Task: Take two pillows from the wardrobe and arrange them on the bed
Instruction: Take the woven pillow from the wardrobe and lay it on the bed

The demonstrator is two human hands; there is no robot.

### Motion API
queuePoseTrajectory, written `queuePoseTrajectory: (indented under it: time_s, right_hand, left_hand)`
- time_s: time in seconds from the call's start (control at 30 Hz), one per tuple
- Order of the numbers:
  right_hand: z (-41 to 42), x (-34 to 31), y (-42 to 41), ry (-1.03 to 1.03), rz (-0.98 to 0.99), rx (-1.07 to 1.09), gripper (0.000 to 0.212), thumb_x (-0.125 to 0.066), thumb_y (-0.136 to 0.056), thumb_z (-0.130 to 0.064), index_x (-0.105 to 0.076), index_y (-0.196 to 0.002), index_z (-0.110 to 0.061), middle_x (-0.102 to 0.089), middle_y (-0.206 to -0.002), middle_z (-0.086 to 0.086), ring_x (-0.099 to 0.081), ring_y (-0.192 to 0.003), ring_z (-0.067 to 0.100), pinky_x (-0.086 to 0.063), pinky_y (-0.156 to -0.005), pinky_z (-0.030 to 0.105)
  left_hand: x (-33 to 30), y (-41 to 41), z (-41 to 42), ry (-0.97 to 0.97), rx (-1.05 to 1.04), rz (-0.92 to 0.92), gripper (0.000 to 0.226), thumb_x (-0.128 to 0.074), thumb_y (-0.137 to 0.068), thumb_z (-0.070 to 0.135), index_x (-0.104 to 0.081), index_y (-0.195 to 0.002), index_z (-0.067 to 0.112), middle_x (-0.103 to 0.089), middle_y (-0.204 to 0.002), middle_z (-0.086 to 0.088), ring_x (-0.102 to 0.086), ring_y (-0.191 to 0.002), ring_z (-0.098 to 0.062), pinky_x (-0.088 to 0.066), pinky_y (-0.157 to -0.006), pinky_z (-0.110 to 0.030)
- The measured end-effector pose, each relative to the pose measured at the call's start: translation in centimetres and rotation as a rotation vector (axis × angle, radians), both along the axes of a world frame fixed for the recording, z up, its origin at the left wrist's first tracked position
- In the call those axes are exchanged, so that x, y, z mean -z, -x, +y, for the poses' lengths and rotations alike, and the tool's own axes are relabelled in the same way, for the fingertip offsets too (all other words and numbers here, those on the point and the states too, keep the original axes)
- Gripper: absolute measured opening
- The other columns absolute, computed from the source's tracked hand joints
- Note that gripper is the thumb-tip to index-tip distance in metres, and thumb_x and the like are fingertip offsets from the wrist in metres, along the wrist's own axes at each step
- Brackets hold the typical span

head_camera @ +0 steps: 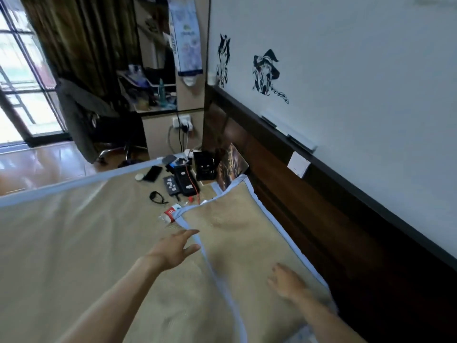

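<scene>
A flat tan pillow (237,226) with a pale blue border lies on the bed (69,233), lengthwise against the dark wooden headboard (296,209). My left hand (173,248) hovers open at the pillow's left edge, fingertips touching the blue trim. My right hand (286,280) rests palm down on the pillow's near part, fingers spread. Neither hand holds anything. A second pillow and the wardrobe are out of view. The frame is blurred.
At the bed's far corner lie a plastic bottle (169,215), a black strap (157,197), power strips with a red cable (181,183), a phone (152,173) and a black box (205,164). A desk and an office chair (84,117) stand beyond.
</scene>
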State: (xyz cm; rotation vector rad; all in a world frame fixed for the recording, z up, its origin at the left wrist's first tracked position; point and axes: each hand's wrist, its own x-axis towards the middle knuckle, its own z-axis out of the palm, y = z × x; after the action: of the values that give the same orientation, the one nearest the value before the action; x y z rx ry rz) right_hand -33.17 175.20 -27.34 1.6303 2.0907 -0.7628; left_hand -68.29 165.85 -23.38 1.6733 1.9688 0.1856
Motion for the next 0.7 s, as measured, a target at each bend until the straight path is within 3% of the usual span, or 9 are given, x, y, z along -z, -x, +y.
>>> queuePoseTrajectory:
  time_s: [0.13, 0.3, 0.43, 0.53, 0.7]
  right_hand:
    - [-9.0, -5.4, -2.1, -0.109, 0.020, 0.115, 0.047, -0.049, -0.103, -0.038, -0.044, -0.142, -0.011, -0.057, -0.139, 0.014, -0.054, -0.125, 0.030, -0.043, -0.098, 0.035]
    - [-21.8, -8.6, -5.8, -0.196, 0.135, 0.278, 0.032, -0.055, -0.100, -0.038, -0.057, -0.116, -0.010, -0.065, -0.119, 0.012, -0.061, -0.112, 0.030, -0.047, -0.087, 0.037]
    - [-29.5, -8.6, -9.5, -0.144, 0.127, 0.384, 0.042, -0.051, -0.100, -0.048, -0.054, -0.124, -0.014, -0.062, -0.125, 0.008, -0.058, -0.113, 0.026, -0.042, -0.080, 0.033]
    - [-32.8, -7.2, -10.9, -0.091, 0.129, 0.419, 0.048, -0.051, -0.099, -0.049, -0.049, -0.134, -0.016, -0.056, -0.133, 0.008, -0.056, -0.118, 0.025, -0.047, -0.091, 0.034]
    - [-36.7, -5.9, -13.8, -0.092, 0.232, 0.452, 0.048, -0.051, -0.098, -0.044, -0.048, -0.137, -0.017, -0.057, -0.131, 0.006, -0.059, -0.112, 0.022, -0.049, -0.088, 0.034]
  left_hand:
    - [-4.2, -0.7, -7.9, -0.151, 0.102, 0.000, 0.056, -0.049, -0.101, 0.056, -0.046, -0.150, 0.028, -0.054, -0.149, -0.002, -0.049, -0.135, -0.022, -0.039, -0.112, -0.041]
    - [-4.2, -5.4, -11.2, -0.062, 0.232, -0.093, 0.052, -0.051, -0.101, 0.053, -0.047, -0.147, 0.028, -0.054, -0.147, -0.005, -0.055, -0.130, -0.024, -0.042, -0.110, -0.041]
    - [-3.3, -11.7, -14.3, 0.051, 0.320, -0.184, 0.050, -0.055, -0.100, 0.053, -0.048, -0.145, 0.032, -0.055, -0.145, -0.003, -0.058, -0.126, -0.021, -0.044, -0.109, -0.039]
    - [-3.7, -13.7, -17.0, 0.128, 0.363, -0.168, 0.051, -0.057, -0.098, 0.054, -0.049, -0.144, 0.033, -0.056, -0.142, -0.003, -0.060, -0.123, -0.022, -0.045, -0.109, -0.043]
    - [-6.5, -18.0, -17.7, 0.089, 0.349, -0.140, 0.050, -0.057, -0.100, 0.049, -0.051, -0.144, 0.026, -0.057, -0.139, -0.008, -0.061, -0.119, -0.024, -0.046, -0.106, -0.038]
